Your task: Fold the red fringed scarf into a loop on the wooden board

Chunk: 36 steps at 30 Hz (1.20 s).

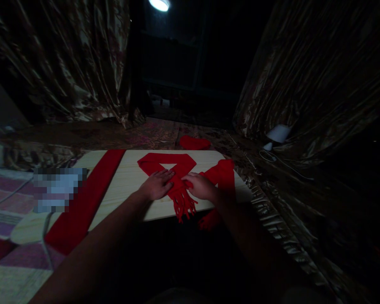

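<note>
A red fringed scarf (pixel 164 162) lies folded into a triangular loop on a pale wooden board (pixel 129 177). My left hand (pixel 156 184) rests flat on the scarf's left side, fingers stretched out. My right hand (pixel 200 185) presses on the scarf where its ends cross, just above the fringe (pixel 183 207), which hangs over the board's near edge. Its fingers look curled onto the cloth. Another part of red scarf (pixel 223 175) lies to the right of my right hand.
A long flat red scarf (pixel 85 198) runs diagonally across the board's left side. A red bundle (pixel 194 142) sits behind the board. Shiny patterned curtains hang left and right. A white object (pixel 277 134) with a cable lies at right. A striped cloth (pixel 6 202) is at left.
</note>
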Motion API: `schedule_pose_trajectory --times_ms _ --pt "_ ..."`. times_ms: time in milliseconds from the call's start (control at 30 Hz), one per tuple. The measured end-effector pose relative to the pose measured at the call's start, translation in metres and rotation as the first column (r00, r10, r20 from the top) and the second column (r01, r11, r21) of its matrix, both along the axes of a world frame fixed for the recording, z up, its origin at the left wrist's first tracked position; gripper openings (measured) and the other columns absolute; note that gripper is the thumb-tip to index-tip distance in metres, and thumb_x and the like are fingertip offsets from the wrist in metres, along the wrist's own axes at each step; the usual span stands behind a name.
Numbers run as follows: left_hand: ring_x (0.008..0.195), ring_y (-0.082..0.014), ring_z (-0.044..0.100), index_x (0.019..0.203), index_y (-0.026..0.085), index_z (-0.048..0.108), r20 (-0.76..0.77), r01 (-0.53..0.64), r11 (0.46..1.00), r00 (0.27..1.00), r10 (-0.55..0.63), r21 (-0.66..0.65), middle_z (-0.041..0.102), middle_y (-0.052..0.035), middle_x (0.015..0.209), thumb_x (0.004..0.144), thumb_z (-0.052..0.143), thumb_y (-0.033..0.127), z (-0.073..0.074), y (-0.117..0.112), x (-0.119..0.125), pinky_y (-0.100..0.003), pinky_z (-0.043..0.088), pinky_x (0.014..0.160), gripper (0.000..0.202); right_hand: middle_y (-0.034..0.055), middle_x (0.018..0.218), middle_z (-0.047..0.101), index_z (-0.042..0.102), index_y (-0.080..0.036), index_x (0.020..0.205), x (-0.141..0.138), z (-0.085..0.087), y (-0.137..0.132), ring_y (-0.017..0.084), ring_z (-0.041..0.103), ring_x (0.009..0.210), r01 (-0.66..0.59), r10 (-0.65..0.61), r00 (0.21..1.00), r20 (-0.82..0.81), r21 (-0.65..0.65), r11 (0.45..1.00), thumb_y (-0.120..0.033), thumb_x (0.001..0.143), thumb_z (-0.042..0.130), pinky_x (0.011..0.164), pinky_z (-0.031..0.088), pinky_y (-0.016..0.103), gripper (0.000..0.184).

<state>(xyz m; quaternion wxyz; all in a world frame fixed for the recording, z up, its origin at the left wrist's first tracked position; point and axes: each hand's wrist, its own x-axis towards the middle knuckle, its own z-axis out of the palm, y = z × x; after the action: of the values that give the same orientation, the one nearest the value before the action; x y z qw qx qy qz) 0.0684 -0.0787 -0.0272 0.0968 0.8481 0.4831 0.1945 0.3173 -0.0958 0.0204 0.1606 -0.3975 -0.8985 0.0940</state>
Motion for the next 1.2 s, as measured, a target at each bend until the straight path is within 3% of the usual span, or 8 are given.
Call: schedule_pose_trajectory --times_ms 133,233,300,433,600,800,967,1200 --pt "0.15 -0.0294 0.031 0.153 0.023 0.045 -0.023 0.022 0.999 0.999 -0.023 -0.037 0.041 -0.007 0.158 0.097 0.038 0.05 -0.002 0.002 -0.003 -0.053 0.023 0.122 0.062 0.0081 0.117 0.069 0.068 -0.019 0.116 0.001 0.0 0.003 0.019 0.058 0.114 0.029 -0.038 0.994 0.105 0.079 0.996 -0.003 0.086 0.054 0.101 0.041 0.031 0.036" --pt "0.149 -0.0301 0.033 0.151 0.023 0.049 -0.002 0.016 0.999 1.0 -0.016 -0.048 0.044 -0.007 0.156 0.097 0.038 0.051 -0.002 0.003 -0.004 -0.054 0.024 0.122 0.062 0.0081 0.114 0.068 0.067 -0.018 0.114 0.0 0.002 -0.001 0.02 0.057 0.112 0.061 -0.072 0.994 0.076 0.149 0.987 -0.005 0.088 0.051 0.101 0.041 0.032 0.033" --pt "0.148 -0.0307 0.035 0.149 0.022 0.052 0.007 0.005 0.999 1.0 -0.005 -0.048 0.045 -0.0075 0.155 0.096 0.039 0.05 -0.001 0.003 -0.004 -0.054 0.025 0.121 0.061 0.0076 0.115 0.067 0.066 -0.019 0.115 -0.001 0.002 -0.005 0.02 0.056 0.113 0.016 -0.024 0.999 0.046 0.155 0.988 -0.007 0.086 0.055 0.101 0.041 0.032 0.033" --pt "0.147 -0.0296 0.038 0.146 0.021 0.055 0.024 0.012 0.999 1.0 -0.011 -0.034 0.048 -0.0071 0.153 0.094 0.041 0.048 0.0 0.006 -0.003 -0.05 0.027 0.121 0.06 0.0075 0.125 0.062 0.061 -0.021 0.13 -0.002 -0.002 -0.01 0.02 0.053 0.118 -0.124 0.12 0.992 0.036 0.143 0.982 -0.005 0.082 0.058 0.103 0.042 0.032 0.051" --pt "0.144 -0.0275 0.042 0.141 0.019 0.061 0.036 -0.005 0.997 0.999 0.007 -0.074 0.054 -0.0078 0.149 0.091 0.041 0.047 -0.003 0.012 -0.002 -0.044 0.029 0.122 0.06 0.0077 0.145 0.05 0.043 -0.028 0.152 -0.005 -0.006 -0.002 0.018 0.047 0.13 -0.09 0.089 0.996 0.015 0.186 0.978 0.002 0.084 0.048 0.109 0.04 0.034 0.075" --pt "0.143 -0.0268 0.044 0.135 0.019 0.065 0.018 0.011 0.998 1.0 -0.01 -0.056 0.058 -0.0081 0.145 0.092 0.043 0.04 -0.007 0.018 -0.005 -0.044 0.03 0.121 0.054 0.0077 0.15 0.046 0.04 -0.029 0.154 -0.016 -0.008 0.004 0.021 0.045 0.135 -0.071 0.062 0.997 0.05 0.203 0.977 -0.006 0.086 0.056 0.113 0.039 0.036 0.074" --pt "0.143 -0.0257 0.044 0.128 0.017 0.069 0.028 0.092 0.993 0.996 -0.09 -0.076 0.059 -0.0083 0.144 0.091 0.045 0.035 -0.007 0.025 -0.009 -0.04 0.029 0.122 0.048 0.0076 0.148 0.049 0.045 -0.031 0.151 -0.021 -0.019 0.012 0.023 0.05 0.128 -0.036 -0.009 0.991 0.133 0.327 0.944 -0.007 0.094 0.047 0.104 0.047 0.037 0.062" --pt "0.142 -0.0302 0.044 0.108 0.021 0.077 0.263 0.097 0.981 0.964 -0.051 -0.169 0.065 -0.0083 0.137 0.079 0.058 0.031 0.0 0.024 -0.007 -0.043 0.026 0.122 0.036 0.0082 0.129 0.06 0.054 -0.027 0.144 -0.029 -0.021 0.022 0.022 0.055 0.112 -0.045 -0.023 0.982 0.189 0.348 0.936 -0.011 0.097 0.047 0.088 0.049 0.031 0.05"
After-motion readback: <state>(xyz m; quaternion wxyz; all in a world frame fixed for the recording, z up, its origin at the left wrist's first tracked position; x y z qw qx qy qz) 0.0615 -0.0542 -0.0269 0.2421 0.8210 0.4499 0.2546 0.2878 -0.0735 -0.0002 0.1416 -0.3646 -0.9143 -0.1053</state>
